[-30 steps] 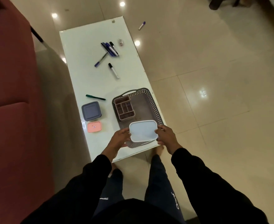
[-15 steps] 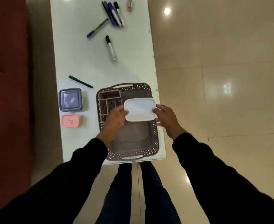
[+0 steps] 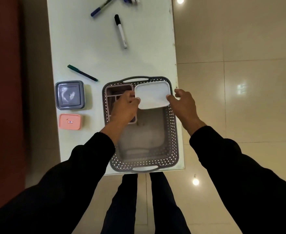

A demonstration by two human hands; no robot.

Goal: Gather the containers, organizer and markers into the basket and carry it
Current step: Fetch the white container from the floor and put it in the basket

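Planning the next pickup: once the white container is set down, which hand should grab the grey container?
Left. The left hand is nearer the grey container, which sits left of the basket; the right hand would cross over.

Single head-worn wide-angle view, steeply down from above the table, close over the basket.

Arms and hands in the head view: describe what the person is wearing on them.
Both arms are covered by long black sleeves of plain, unmarked fabric that end at the wrists. The left hand and right hand are bare: no gloves, and no rings, watch or bracelets can be made out. No logos or patterns show on the sleeves.
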